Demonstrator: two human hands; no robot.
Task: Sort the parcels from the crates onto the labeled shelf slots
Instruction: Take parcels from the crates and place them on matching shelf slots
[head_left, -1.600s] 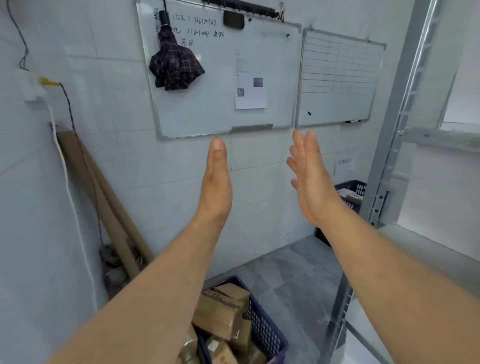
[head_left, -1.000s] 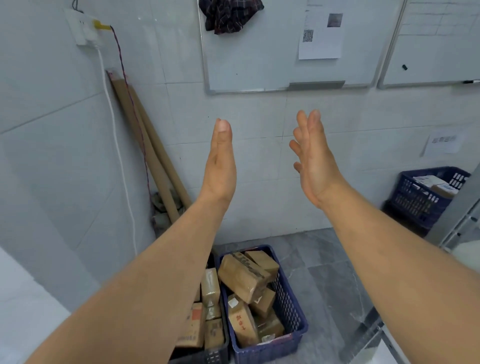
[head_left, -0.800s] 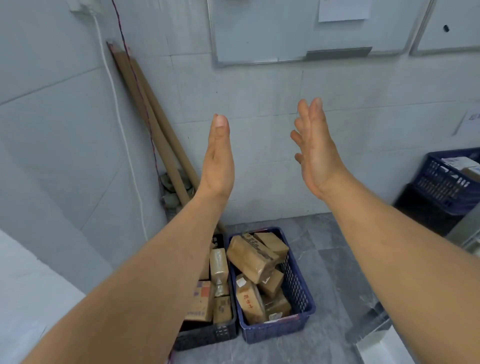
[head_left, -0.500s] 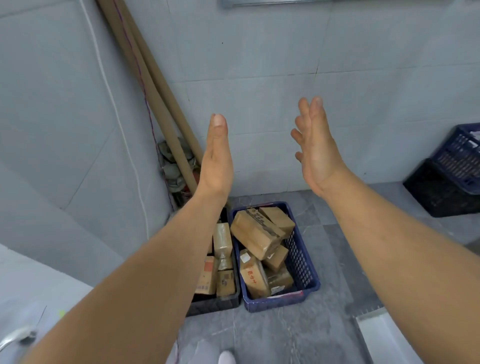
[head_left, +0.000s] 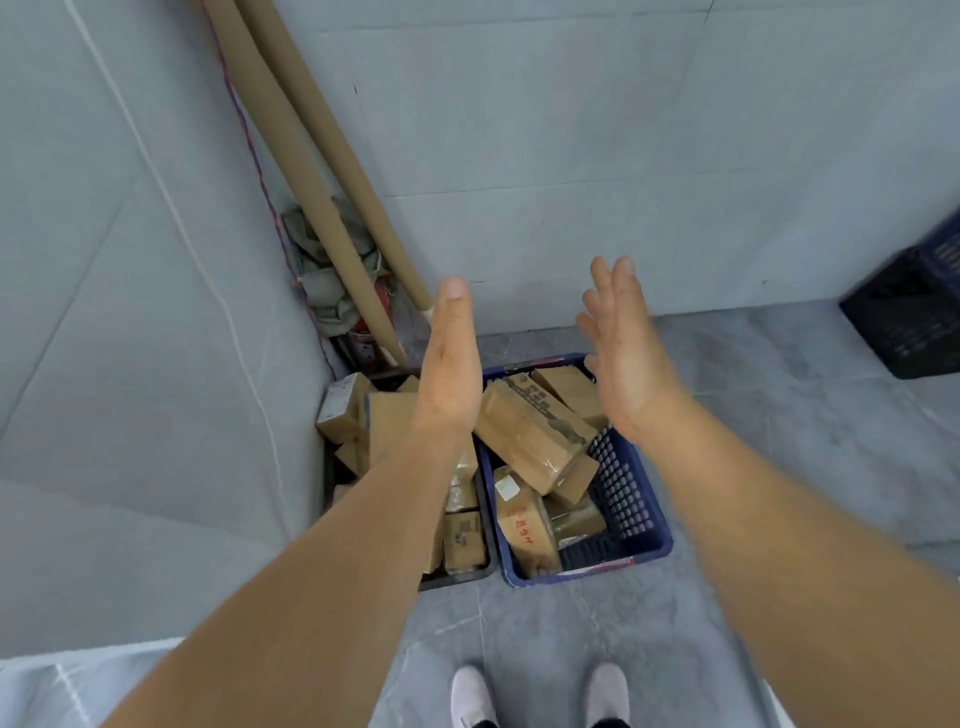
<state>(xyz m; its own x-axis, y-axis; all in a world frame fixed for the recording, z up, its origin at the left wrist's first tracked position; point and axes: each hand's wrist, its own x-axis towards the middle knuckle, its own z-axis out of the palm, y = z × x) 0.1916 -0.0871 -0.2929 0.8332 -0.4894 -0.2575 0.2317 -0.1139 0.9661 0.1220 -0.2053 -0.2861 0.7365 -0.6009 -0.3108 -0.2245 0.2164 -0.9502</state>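
Observation:
Two crates stand side by side on the grey floor against the wall. The blue crate (head_left: 631, 512) holds several brown cardboard parcels, the largest parcel (head_left: 530, 434) lying tilted on top. The black crate (head_left: 457, 571) to its left is also full of parcels. My left hand (head_left: 451, 358) and my right hand (head_left: 626, 353) are stretched out flat above the crates, palms facing each other, fingers straight, holding nothing. No shelf is in view.
Two long cardboard tubes (head_left: 311, 171) lean in the corner over crumpled rags. A white cable and a red-blue cable run down the left wall. Another dark crate (head_left: 911, 322) sits at the right edge. My white shoes (head_left: 540, 696) stand just before the crates.
The view has tipped down from the whiteboards to the floor, bringing both crates and my shoes into sight. My hands keep the same flat, parted pose.

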